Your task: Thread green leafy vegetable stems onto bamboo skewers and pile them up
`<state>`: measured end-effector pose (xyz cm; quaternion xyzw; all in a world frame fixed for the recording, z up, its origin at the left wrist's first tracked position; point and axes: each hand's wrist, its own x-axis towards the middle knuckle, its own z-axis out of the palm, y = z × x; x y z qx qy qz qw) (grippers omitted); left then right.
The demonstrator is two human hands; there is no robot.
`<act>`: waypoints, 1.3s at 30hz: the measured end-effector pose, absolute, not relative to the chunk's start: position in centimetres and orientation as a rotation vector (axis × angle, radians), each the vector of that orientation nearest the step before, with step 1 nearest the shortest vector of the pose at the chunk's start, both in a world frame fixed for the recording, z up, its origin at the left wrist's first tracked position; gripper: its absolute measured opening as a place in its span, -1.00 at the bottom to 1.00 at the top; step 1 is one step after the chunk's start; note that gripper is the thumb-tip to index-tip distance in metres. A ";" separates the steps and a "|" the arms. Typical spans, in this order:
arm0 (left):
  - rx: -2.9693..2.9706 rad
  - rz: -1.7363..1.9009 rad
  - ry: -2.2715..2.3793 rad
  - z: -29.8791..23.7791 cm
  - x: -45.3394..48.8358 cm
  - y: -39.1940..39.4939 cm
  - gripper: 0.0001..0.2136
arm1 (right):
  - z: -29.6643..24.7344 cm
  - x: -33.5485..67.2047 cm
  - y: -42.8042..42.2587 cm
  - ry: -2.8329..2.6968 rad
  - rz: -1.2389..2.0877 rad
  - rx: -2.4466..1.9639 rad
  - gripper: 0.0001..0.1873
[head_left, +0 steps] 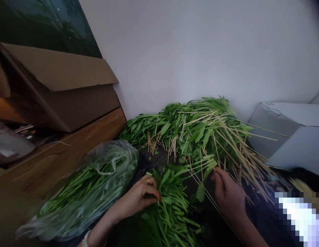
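Near the bottom centre my left hand (145, 192), with a ring and a beaded bracelet, is closed, thumb and fingertips pinched at the edge of a pile of cut leafy greens (177, 206). What exactly lies between those fingertips is partly hidden. To the right, my right hand (230, 195) pinches the end of a skewer of leafy greens (204, 164), whose pale green stems point left. Behind both hands is a large heap of skewered greens (169, 123). Many thin wooden skewers (241, 154) stick out of it to the right.
A clear plastic bag (115, 181) of long green stems lies at left, beside a wooden surface (97, 132). An open cardboard box (79, 103) stands behind it. A white wall (187, 51) closes off the back, and a white box (295, 137) stands at right.
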<state>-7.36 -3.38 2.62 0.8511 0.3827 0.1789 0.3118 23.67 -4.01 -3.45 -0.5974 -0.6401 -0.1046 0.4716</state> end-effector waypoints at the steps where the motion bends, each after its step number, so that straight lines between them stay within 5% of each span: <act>1: 2.192 0.562 1.009 2.8 -7.3 -2.9 -0.94 | -3.6 23.6 -4.0 -1.580 -0.244 -1.448 -0.64; 9: 1.486 1.284 1.051 4.0 -3.8 2.5 -0.77 | -3.9 21.9 -4.5 -1.802 -0.236 -1.220 -0.73; 13: 1.305 1.243 1.008 1.8 -0.8 3.1 -0.66 | -3.7 21.2 -4.7 -1.892 -0.280 -1.140 -0.72; 39: 1.242 1.272 1.110 0.1 -0.3 1.9 -0.80 | -3.9 20.6 -5.0 -1.988 -0.282 -1.191 -0.66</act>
